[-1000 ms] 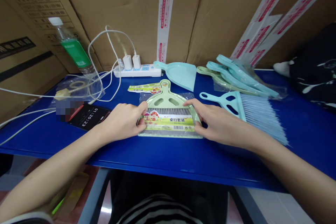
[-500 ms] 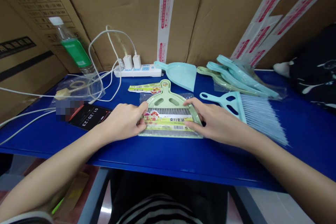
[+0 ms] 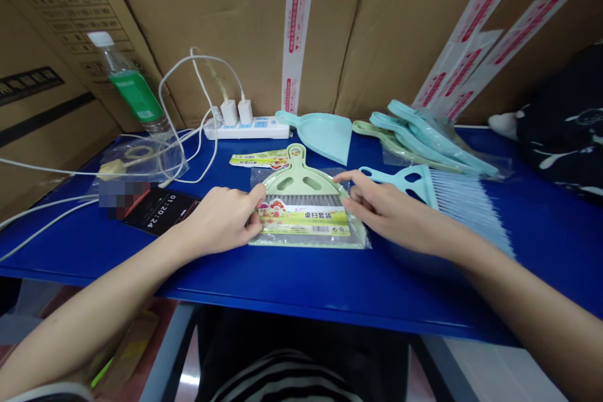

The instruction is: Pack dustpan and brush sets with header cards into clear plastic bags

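A green dustpan and brush set [image 3: 301,179] lies flat on the blue table in a clear plastic bag, handle pointing away from me. Grey bristles and a yellow-green printed card show through the film. My left hand [image 3: 230,217] pinches the set's left edge between thumb and fingers. At the right edge, my right hand [image 3: 381,204] has its index finger stretched out and its thumb apart, the fingertips at the bag's side; the other fingers curl under. Close to that hand lies a loose light-blue brush [image 3: 421,185], its bristles partly behind my forearm.
A blue dustpan [image 3: 325,133] and a power strip [image 3: 249,129] with white cables stand at the back. Several wrapped sets [image 3: 433,138] are stacked at the back right. Left are a bottle [image 3: 136,91] and a phone [image 3: 162,210]. Cardboard [image 3: 226,19] walls the rear.
My right hand has loosened and shifted slightly up and right, its thumb sliding off the printed card to the edge. My left hand and the set have stayed in place.
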Demonstrator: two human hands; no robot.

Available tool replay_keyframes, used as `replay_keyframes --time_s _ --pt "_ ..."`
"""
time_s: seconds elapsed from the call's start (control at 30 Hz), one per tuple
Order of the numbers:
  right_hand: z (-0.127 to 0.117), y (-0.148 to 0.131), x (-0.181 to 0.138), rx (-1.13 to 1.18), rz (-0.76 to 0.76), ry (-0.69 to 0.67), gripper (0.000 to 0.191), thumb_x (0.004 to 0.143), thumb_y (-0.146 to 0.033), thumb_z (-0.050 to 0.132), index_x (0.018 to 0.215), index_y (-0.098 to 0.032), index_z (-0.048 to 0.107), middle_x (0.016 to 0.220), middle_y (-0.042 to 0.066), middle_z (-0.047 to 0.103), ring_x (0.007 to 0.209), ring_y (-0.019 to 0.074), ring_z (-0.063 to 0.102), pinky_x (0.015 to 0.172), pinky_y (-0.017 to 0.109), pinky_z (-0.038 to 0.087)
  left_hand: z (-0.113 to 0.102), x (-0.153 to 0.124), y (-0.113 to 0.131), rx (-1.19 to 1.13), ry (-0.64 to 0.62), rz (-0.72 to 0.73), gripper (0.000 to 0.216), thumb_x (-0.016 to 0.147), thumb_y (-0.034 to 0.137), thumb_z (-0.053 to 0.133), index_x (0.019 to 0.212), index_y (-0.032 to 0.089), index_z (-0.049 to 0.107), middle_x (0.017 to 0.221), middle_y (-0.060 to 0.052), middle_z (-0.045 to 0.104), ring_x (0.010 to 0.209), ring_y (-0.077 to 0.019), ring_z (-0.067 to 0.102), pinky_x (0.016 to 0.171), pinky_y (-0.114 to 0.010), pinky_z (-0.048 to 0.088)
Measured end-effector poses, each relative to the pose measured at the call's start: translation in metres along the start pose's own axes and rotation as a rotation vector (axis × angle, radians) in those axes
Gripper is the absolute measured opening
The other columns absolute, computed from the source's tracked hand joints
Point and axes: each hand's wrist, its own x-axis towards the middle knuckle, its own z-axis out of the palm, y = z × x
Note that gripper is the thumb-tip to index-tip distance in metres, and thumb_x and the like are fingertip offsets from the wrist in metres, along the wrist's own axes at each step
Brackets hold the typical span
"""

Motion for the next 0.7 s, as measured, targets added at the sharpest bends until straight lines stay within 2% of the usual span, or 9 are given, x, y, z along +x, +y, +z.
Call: replay_keyframes --time_s 0.1,0.27,0.4,0.5,0.6,0.7 --pt "0.001 0.000 0.002 -0.056 0.056 0.056 0.047 0.091 -0.035 0.032 0.132 -0.012 0.038 0.058 -0.002 0.055 0.053 0.0185 0.053 0.052 0.029 0.036 -0.001 0.001 0.001 0.006 -0.006 0.002 0.018 0.082 0.022 0.042 0.095 0.016 0.052 0.065 -0.002 0.068 0.057 -0.0210 0.065 0.047 -0.028 0.030" --pt "0.004 0.004 0.004 -0.057 0.006 0.046 0.051 0.088 -0.031 0.038 0.134 -0.008 0.045 0.055 -0.002 0.055 0.052 0.0181 0.053 0.052 0.028 0.038 -0.001 0.001 0.001 0.017 -0.021 -0.003 0.017 0.082 0.022 0.042 0.096 0.016 0.052 0.063 -0.001 0.067 0.057 -0.0226 0.065 0.047 -0.028 0.030" --pt "0.004 0.008 0.005 -0.061 -0.053 0.151 0.046 0.089 -0.026 0.037 0.131 -0.013 0.051 0.059 0.000 0.061 0.053 0.0179 0.055 0.053 0.028 0.041 0.000 0.001 0.001 0.030 -0.003 0.023 0.017 0.083 0.023 0.041 0.094 0.016 0.052 0.060 -0.001 0.065 0.055 -0.0219 0.064 0.047 -0.028 0.029" --pt "0.003 0.008 0.006 -0.034 -0.033 0.229 0.044 0.091 -0.030 0.035 0.128 -0.016 0.054 0.069 0.004 0.066 0.056 0.0184 0.057 0.057 0.030 0.044 0.001 0.000 0.001 0.042 0.025 0.055 0.017 0.085 0.025 0.040 0.091 0.017 0.053 0.057 -0.001 0.063 0.052 -0.0212 0.062 0.046 -0.028 0.027" --pt "0.001 0.009 0.008 0.141 0.012 0.251 0.050 0.091 -0.041 0.036 0.129 -0.014 0.054 0.073 0.005 0.064 0.061 0.0186 0.059 0.058 0.031 0.047 0.002 -0.001 0.000 0.010 0.058 0.088 0.019 0.088 0.028 0.037 0.088 0.018 0.053 0.055 0.000 0.062 0.050 -0.0192 0.061 0.046 -0.027 0.028" --pt "0.001 0.011 0.011 0.465 0.081 0.196 0.062 0.083 -0.044 0.052 0.136 -0.012 0.047 0.092 0.008 0.062 0.063 0.0165 0.060 0.052 0.030 0.051 0.003 -0.001 0.000 -0.014 0.074 0.111 0.024 0.092 0.032 0.035 0.085 0.018 0.053 0.051 0.002 0.058 0.049 -0.0172 0.059 0.046 -0.026 0.028"
